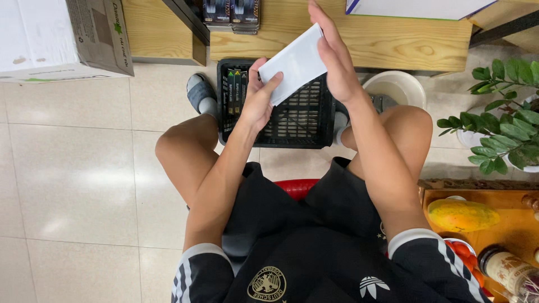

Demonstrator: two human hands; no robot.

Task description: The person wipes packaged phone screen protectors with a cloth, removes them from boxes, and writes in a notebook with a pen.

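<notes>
1. I see a flat white packet [293, 62] held up in front of me, tilted, above a black plastic crate [306, 120] that sits on the floor between my feet.
2. My left hand [259, 98] grips the packet's lower left corner, thumb across its front and fingers curled behind it.
3. My right hand [335, 56] holds the packet's right edge, fingers stretched long and straight upward along it, the palm against the packet's side.
4. The crate holds a few dark slim boxes [236, 90] standing on end in its left part; the rest of its slatted bottom shows bare.
5. I sit on a red stool [297, 188], knees apart, with a grey sandal [200, 92] on the left foot just beside the crate.
6. A wooden pallet [393, 39] lies beyond the crate, and a cardboard box [62, 39] stands to the upper left.
7. A white basin [397, 88] is near the right knee, with a potted green plant [499, 123] farther right.
8. At lower right, a wooden tray [505, 230] bears a yellow papaya [461, 215] and a jar [508, 270].
</notes>
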